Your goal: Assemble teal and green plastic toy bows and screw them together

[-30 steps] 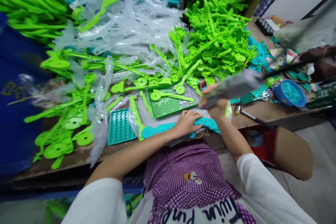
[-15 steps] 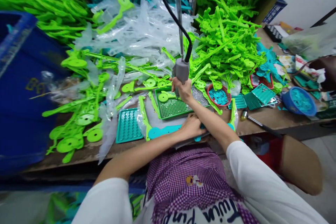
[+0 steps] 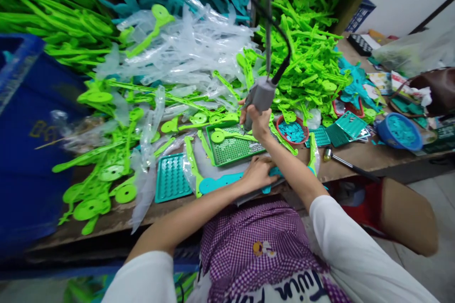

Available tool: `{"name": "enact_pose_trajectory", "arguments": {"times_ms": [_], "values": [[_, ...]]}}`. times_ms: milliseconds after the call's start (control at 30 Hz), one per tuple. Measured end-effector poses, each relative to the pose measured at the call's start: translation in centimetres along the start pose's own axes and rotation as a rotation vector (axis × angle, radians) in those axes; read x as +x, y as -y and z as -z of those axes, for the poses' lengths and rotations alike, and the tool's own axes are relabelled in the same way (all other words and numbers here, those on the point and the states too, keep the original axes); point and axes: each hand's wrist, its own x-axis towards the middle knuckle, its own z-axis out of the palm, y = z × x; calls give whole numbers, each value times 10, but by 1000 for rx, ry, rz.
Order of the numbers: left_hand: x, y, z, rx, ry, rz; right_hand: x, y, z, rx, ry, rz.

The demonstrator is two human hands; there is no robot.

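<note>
My right hand point(image 3: 260, 123) is wrapped round the grip of a grey electric screwdriver point(image 3: 263, 94), which tilts with its lower end to the left above a green perforated tray point(image 3: 227, 154). Nearer to me, my left hand point(image 3: 259, 171) bends its fingers over a long blue plastic part point(image 3: 220, 181) at the table's front edge, hiding the middle of it. Lime-green plastic arms stand at both sides of the blue part, one at left point(image 3: 193, 165) and one at right point(image 3: 313, 151). A lime-green piece with a round end point(image 3: 217, 136) lies across the tray, where small metal bits also show.
Left of the work lies a teal dimpled tray point(image 3: 173, 177). A red basket of blue pieces point(image 3: 292, 130), a hammer point(image 3: 346, 163) and a blue tub point(image 3: 400, 131) are at right. Lime-green parts point(image 3: 302, 61) and clear plastic wrapping point(image 3: 192, 47) pile up behind. A blue bin point(image 3: 35, 151) stands left.
My right hand has shifted the screwdriver to the right, and it has gone from nearly upright to tilted. My left hand stays on the blue part. The view has shifted slightly.
</note>
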Motion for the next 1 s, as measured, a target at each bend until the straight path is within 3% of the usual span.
{"name": "enact_pose_trajectory", "arguments": {"times_ms": [100, 200, 267, 367, 600, 800, 1000], "values": [[0, -1, 0, 0, 5, 18, -18, 45, 49, -4, -75, 24], [2, 2, -2, 27, -9, 21, -59, 88, 107, -56, -143, 34], [3, 5, -4, 44, -12, 8, -89, 105, 138, -139, -223, 14], [5, 8, -5, 60, -4, -2, -120, 108, 164, -245, -305, -48], [5, 6, -2, 99, -11, 24, -124, 87, 169, -186, -306, -84], [6, 10, -4, 98, -5, 16, -122, 80, 166, -196, -299, -207], [6, 8, -3, 99, 5, 36, -124, 74, 169, -201, -271, -240]]}}
